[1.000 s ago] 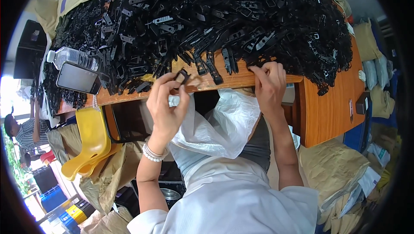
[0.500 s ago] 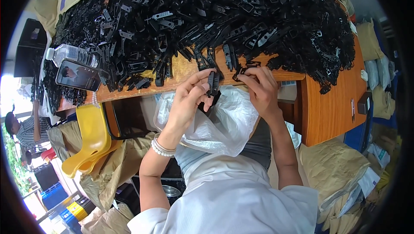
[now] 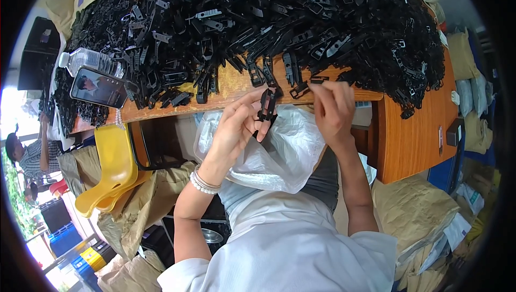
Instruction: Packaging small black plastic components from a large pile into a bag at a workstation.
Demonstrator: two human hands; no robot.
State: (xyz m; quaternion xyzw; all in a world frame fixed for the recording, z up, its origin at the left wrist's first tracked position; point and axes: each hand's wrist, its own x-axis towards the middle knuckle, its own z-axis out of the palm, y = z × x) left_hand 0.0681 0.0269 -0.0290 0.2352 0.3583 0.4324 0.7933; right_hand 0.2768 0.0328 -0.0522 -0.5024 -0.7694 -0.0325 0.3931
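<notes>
My left hand [image 3: 232, 125] is closed on a small black plastic clip [image 3: 267, 105], held upright between thumb and fingers just in front of the table edge. An open frame side of the clip faces me. My right hand [image 3: 334, 110] has its fingers curled and pinched at a black plastic frame [image 3: 300, 91] lying by the table's front edge; the fingertips partly hide it. Beyond both hands, a large heap of similar black plastic parts [image 3: 236, 28] covers the wooden table [image 3: 414, 141]. A white plastic bag [image 3: 285, 152] lies open on my lap beneath the hands.
At the left, a phone [image 3: 97, 88] leans near a clear plastic bottle [image 3: 94, 63] among the parts. A yellow chair [image 3: 115, 155] stands left below the table. Brown paper sacks [image 3: 414, 208] lie at the right. A pen [image 3: 440, 140] and black box [image 3: 454, 132] rest at the table's right end.
The clip in my left hand has turned from its ribbed side to its open frame side. My right hand has shifted slightly right along the table edge, uncovering more of the frame there.
</notes>
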